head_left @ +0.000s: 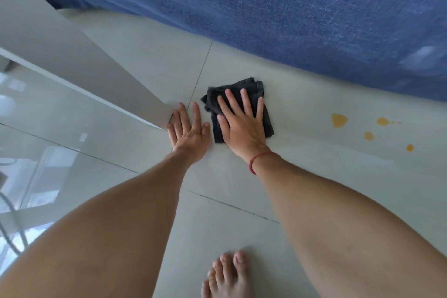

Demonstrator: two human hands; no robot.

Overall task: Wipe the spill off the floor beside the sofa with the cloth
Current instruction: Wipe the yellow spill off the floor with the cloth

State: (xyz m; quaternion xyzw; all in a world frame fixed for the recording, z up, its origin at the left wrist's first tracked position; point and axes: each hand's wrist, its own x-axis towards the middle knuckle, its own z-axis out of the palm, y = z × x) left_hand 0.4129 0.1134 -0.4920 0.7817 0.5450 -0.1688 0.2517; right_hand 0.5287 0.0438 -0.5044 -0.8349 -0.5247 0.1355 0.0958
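Right hand [242,126] flat, fingers spread, pressing cloth [264,118]; left hand [188,133] open, empty, bracing floor [314,176]. Best: sweep toward yellow spill [339,120], keeping pressure.

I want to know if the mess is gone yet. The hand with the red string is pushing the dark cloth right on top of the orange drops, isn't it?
Not quite. In the head view, the right hand with the red string does press the dark cloth flat on the floor, but the orange drops lie apart from it, off to the right near the blue sofa, not yet wiped.
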